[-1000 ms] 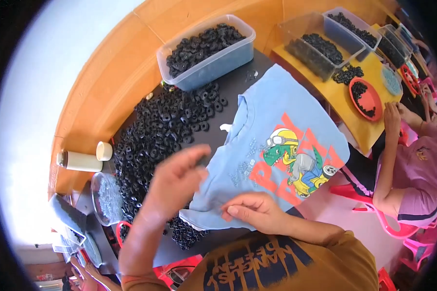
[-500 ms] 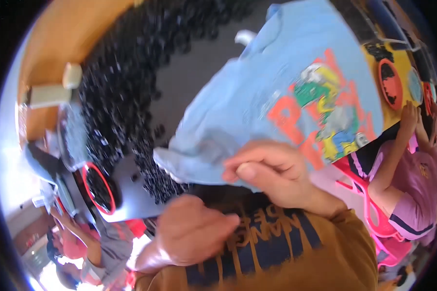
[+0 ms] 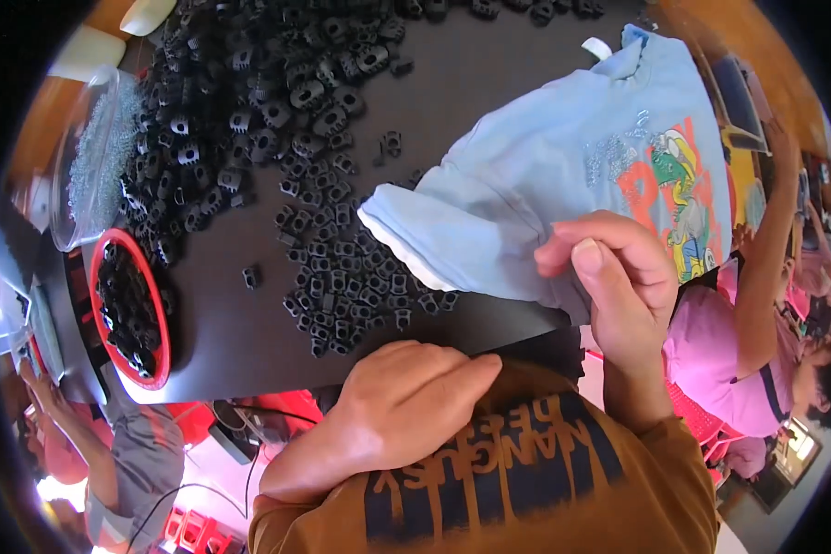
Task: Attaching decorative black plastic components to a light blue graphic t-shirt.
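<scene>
My left hand (image 3: 414,403) is closed in front of my brown shirt, near the table edge, its back toward me. Its curled fingers hide whatever they may hold. To the right, my right hand (image 3: 630,277) is raised over the lower edge of a light blue printed cloth garment (image 3: 535,175), its fingers curled and the thumb close to them. Anything pinched there is too small to make out. The garment lies spread on the dark table (image 3: 226,337). Beside its left corner lie several small black plastic pieces (image 3: 346,286), apparently hair claw clip parts.
A big heap of larger black clip pieces (image 3: 249,111) covers the far left. Near it stand a red-rimmed basket (image 3: 164,323) of black parts and a clear tub (image 3: 65,217) of small clear bits. Other people sit left and right; one person's arm (image 3: 774,249) is raised at right.
The view has turned, so the garment now appears farther right and the basket farther left. My right hand shows farther right and slightly higher; my left hand stays closed near my shirt.
</scene>
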Available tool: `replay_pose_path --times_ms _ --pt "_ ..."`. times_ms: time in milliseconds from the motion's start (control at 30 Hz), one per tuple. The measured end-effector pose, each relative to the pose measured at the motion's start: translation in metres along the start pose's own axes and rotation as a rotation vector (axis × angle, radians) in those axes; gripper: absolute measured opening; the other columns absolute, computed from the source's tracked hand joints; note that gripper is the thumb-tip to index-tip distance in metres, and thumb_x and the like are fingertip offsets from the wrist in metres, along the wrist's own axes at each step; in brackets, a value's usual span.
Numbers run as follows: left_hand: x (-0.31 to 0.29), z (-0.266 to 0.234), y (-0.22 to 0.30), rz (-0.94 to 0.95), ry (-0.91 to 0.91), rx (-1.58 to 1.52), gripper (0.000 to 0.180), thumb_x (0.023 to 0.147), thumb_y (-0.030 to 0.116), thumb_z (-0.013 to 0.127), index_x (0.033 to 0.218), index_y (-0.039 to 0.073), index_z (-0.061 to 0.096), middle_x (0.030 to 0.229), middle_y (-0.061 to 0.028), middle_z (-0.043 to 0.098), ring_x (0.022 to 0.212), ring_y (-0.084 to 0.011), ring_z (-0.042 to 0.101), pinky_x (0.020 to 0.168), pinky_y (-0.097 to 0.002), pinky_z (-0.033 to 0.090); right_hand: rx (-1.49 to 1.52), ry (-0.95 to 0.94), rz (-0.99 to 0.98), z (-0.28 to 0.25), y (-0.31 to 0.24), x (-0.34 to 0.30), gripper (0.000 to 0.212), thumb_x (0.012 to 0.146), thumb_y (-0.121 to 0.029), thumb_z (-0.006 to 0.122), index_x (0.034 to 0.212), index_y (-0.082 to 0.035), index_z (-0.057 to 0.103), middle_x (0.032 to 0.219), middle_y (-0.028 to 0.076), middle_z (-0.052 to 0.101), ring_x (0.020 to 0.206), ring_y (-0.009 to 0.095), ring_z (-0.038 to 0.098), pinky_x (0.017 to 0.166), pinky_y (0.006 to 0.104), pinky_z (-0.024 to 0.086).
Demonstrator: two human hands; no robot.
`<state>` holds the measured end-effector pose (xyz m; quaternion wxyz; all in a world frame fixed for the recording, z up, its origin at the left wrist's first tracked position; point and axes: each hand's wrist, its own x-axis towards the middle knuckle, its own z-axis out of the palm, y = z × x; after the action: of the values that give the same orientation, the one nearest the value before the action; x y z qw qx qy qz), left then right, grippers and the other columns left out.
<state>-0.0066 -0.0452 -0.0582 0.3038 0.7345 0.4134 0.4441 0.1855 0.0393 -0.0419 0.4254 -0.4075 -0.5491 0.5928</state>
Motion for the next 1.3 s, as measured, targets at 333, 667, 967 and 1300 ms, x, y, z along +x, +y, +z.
replay_pose_path --times_ms 333,667,967,1300 --pt "-0.006 0.006 -0.008 0.147 0.09 0.042 0.034 0.058 -0.004 0.069 0.092 -0.001 0.065 0.073 -0.0081 0.06 0.053 -0.0192 0.054 0.046 -0.0299 0.042 -0.899 -0.246 -0.529 0.078 -0.02 0.113 0.022 0.079 -0.017 0.065 0.095 -0.002 0.063 0.079 0.011 0.062 0.071 0.022 0.061 0.063 0.0311 0.048" --pt "-0.01 0.009 -0.014 0.259 0.094 0.103 0.034 0.062 0.003 0.065 0.096 -0.004 0.062 0.074 -0.0069 0.055 0.055 -0.018 0.052 0.047 -0.0283 0.041 -1.059 -0.457 -0.737 0.086 -0.012 0.139 0.007 0.074 -0.007 0.055 0.074 0.001 0.055 0.076 0.018 0.055 0.079 0.034 0.056 0.075 0.0421 0.046" --pt "-0.007 -0.001 -0.004 0.068 0.041 -0.081 0.034 0.063 -0.002 0.066 0.096 -0.004 0.063 0.077 -0.0091 0.059 0.056 -0.0211 0.055 0.048 -0.0298 0.043 -0.038 -0.26 -0.092 0.034 -0.046 0.065 0.02 0.085 -0.011 0.054 0.096 0.004 0.059 0.084 0.013 0.06 0.072 0.021 0.059 0.064 0.0331 0.047" --pt "0.036 0.003 0.024 0.022 0.219 0.156 0.043 0.06 -0.003 0.076 0.1 -0.004 0.062 0.085 -0.0117 0.058 0.062 -0.0191 0.056 0.05 -0.0268 0.044 0.573 -0.267 0.203 0.014 -0.023 -0.029 0.018 0.093 0.001 0.046 0.111 0.0 0.051 0.093 0.001 0.055 0.081 0.004 0.051 0.073 0.0186 0.04"
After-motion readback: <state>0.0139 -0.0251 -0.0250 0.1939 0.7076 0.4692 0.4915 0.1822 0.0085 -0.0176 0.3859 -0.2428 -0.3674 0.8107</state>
